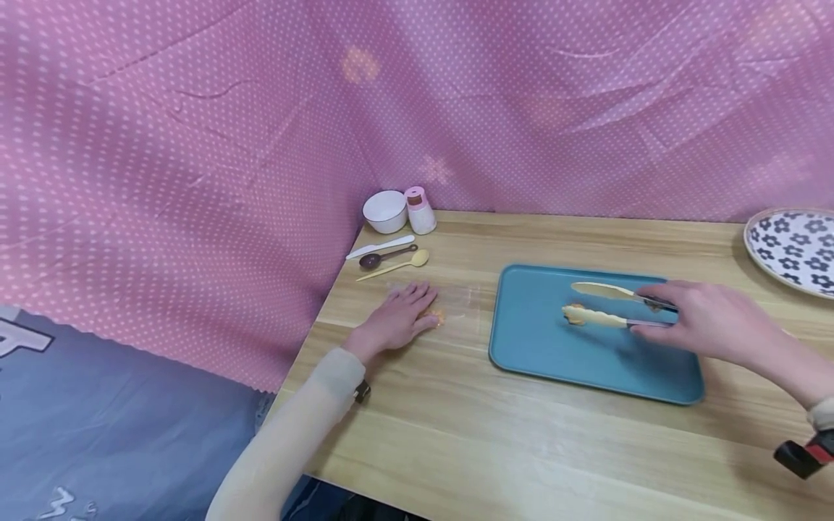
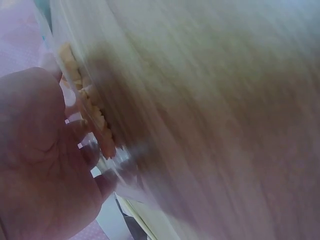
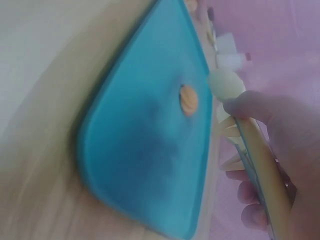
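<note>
My left hand (image 1: 399,318) rests on a clear plastic bag (image 1: 465,307), its fingers spread. Beside the thumb, orange pieces (image 1: 438,316) show; in the left wrist view similar wavy-edged pieces (image 2: 92,102) lie behind the plastic. My right hand (image 1: 706,322) grips metal tongs with cream tips (image 1: 602,317) above a blue tray (image 1: 541,354). The tong arms stand apart. A small tan cookie-like piece (image 3: 188,100) lies on the tray; the head view shows it partly behind the lower tip. Whether that tip touches it, I cannot tell.
At the far left corner stand a white bowl (image 1: 386,213) and a pink-topped white bottle (image 1: 421,213). In front lie a white knife (image 1: 381,247), a dark measuring spoon (image 1: 373,260) and a yellow spoon (image 1: 417,259). A flower-patterned plate (image 1: 798,250) sits at the right. Pink dotted cloth hangs behind.
</note>
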Demonstrator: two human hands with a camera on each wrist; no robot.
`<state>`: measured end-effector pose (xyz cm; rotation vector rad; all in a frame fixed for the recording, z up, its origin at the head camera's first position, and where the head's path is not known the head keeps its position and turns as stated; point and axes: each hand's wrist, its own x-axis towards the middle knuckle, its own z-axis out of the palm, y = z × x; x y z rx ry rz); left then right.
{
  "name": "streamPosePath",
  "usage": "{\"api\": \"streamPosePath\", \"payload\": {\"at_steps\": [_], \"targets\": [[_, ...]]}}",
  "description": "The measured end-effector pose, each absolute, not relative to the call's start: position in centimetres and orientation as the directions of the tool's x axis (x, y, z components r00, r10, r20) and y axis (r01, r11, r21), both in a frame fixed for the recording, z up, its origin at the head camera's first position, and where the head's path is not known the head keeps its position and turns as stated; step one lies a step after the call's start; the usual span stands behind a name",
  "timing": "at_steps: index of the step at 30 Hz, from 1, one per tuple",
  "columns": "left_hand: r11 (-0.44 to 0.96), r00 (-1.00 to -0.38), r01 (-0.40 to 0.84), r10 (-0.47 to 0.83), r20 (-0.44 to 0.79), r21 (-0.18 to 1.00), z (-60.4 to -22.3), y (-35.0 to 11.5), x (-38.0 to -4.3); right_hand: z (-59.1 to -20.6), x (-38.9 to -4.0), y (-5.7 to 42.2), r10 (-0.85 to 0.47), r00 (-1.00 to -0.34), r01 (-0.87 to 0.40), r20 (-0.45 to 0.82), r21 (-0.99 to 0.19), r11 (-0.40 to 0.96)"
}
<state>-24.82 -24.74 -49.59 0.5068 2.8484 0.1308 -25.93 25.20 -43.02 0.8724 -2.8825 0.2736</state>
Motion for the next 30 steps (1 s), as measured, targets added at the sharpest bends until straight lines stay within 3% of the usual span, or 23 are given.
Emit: {"api": "streamPosePath", "payload": {"at_steps": [17,30], "targets": [[0.930,-0.913,0.341,0.362,-0.188,0.133,-49.7,-25.0,-24.3,-42.7,-27.5,16.4,-0.664,-0.710,-0.697,0.234,-0.107,0.709],[0.928,-0.918,0.341,0.363,-0.159,0.148,-49.9,-25.5,-24.3,-43.2,-28.9,10.2,-0.728,-0.673,-0.739,0.127,-0.116,0.663]]}}
